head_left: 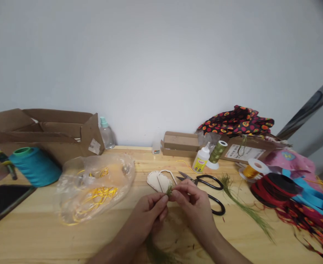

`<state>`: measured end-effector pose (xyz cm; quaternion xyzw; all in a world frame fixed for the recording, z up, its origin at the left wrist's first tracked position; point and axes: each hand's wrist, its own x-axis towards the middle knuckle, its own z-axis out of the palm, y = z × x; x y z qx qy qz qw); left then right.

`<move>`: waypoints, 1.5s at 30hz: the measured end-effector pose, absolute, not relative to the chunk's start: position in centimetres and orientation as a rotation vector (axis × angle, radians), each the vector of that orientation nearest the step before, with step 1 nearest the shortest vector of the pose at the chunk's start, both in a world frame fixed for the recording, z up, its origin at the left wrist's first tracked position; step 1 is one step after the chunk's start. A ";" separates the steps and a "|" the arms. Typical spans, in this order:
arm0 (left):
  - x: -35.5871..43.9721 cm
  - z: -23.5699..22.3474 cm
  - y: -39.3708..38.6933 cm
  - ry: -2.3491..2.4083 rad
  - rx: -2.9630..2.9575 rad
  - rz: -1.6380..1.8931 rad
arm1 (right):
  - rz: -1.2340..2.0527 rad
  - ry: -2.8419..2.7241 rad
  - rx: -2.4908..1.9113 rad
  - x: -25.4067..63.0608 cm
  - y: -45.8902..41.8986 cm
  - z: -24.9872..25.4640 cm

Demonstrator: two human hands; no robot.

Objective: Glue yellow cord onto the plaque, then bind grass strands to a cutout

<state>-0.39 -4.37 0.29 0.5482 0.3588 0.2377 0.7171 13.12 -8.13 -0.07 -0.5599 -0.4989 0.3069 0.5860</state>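
Pinched in my left hand is a bundle of green threads; its short top sticks up past the fingertips and its loose tail hangs below the hand. The fingertips of my right hand are closed at the top of the same bundle, touching the strands. Just behind the hands lies a flat cream-coloured piece with a scalloped edge and a loop. Black-handled scissors rest beside my right hand, blades apart. A second green thread bundle lies to the right of the scissors.
A glue bottle and a green thread spool stand behind the scissors. At left are a plastic bag with yellow cord, a teal thread cone, a phone and an open carton. Ribbon rolls crowd the right.
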 end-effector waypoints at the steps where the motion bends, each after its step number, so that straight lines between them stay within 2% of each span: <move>1: -0.4 0.2 -4.4 0.795 1.224 0.527 | 0.732 -1.161 -1.308 13.1 -8.1 -0.1; 5: -0.5 0.0 -4.4 0.780 1.268 0.531 | 0.750 -1.142 -1.327 13.1 -8.0 -0.2; 12: -0.4 -0.1 -4.4 0.776 1.327 0.523 | 0.572 -1.233 -1.350 12.8 -8.2 0.0; 19: -0.3 0.1 -4.4 0.792 1.264 0.502 | 0.710 -1.163 -1.320 13.3 -7.8 -0.4; 36: -0.4 0.1 -4.5 0.784 1.361 0.485 | 0.751 -1.126 -1.287 13.2 -7.8 -0.3; 45: -0.4 -0.2 -4.3 0.798 1.320 0.505 | 0.578 -1.021 -1.259 13.5 -8.1 0.2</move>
